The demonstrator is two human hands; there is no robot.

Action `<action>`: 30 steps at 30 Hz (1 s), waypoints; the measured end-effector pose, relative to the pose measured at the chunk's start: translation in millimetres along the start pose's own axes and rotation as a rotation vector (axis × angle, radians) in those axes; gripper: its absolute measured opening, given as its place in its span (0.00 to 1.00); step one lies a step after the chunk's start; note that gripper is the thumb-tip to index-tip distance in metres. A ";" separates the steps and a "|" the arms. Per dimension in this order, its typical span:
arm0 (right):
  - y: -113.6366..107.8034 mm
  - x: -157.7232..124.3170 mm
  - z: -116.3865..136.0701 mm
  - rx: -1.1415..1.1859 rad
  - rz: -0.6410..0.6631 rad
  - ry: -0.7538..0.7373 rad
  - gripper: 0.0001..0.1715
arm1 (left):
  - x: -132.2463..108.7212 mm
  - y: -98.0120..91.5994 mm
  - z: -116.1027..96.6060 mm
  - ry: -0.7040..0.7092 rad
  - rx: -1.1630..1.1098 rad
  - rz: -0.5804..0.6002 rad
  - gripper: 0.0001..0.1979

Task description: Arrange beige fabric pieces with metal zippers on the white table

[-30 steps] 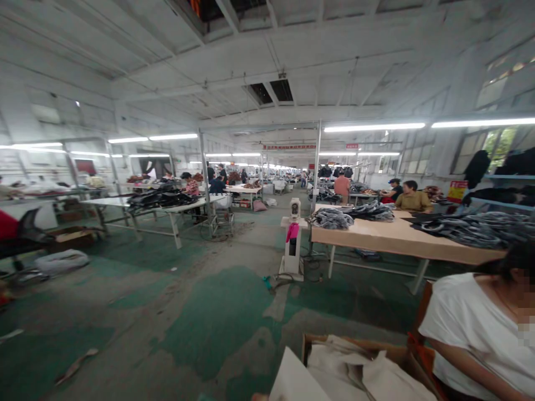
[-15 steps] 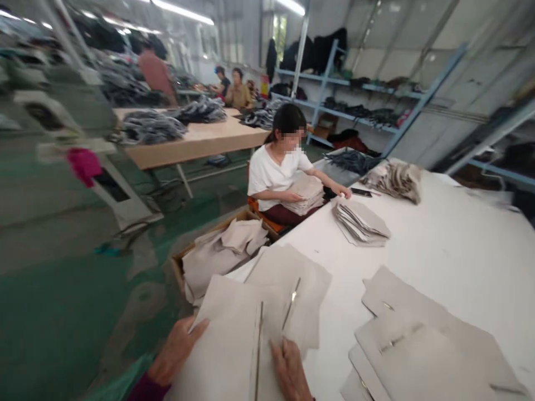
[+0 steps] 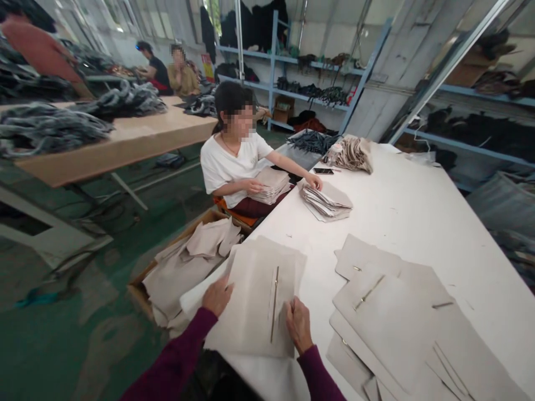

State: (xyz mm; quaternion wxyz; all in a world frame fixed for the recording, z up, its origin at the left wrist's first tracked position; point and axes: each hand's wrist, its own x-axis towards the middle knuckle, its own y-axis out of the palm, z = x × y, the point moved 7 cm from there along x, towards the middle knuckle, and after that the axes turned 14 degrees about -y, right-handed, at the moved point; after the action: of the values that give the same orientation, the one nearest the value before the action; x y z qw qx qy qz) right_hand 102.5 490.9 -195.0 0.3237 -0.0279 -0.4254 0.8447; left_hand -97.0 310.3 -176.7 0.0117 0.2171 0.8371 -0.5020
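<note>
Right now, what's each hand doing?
Left hand: open, resting flat on the beige fabric panel.
Right hand: open, fingers pressing the same panel beside its zipper.

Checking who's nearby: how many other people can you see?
4: one in white at our table, two seated behind the wooden table, one in orange far left. Others may be hidden.
</note>
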 end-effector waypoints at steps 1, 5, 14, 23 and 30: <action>1.8 -0.8 -4.3 -0.007 -0.001 0.010 0.22 | 1.1 8.4 0.2 -0.008 0.022 -0.029 0.20; -8.5 -2.5 0.4 -0.159 -0.111 -0.014 0.22 | -9.5 33.3 -13.2 0.072 0.144 -0.178 0.25; 39.9 26.1 32.5 -0.332 0.037 -0.156 0.35 | -8.5 50.9 -24.0 0.028 0.258 -0.385 0.25; 43.7 33.3 18.8 -0.266 -0.007 0.000 0.47 | 1.7 88.2 -55.0 0.416 0.271 -0.357 0.27; 40.0 26.1 -3.2 -0.160 -0.074 -0.028 0.36 | -0.6 119.8 -72.2 0.607 0.191 -0.273 0.30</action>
State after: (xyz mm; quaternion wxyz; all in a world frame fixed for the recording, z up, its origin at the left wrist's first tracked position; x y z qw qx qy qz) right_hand 62.0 490.8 -220.5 0.3455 -0.0262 -0.4967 0.7957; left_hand -37.1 419.2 -240.8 -0.3254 0.2427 0.7731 -0.4874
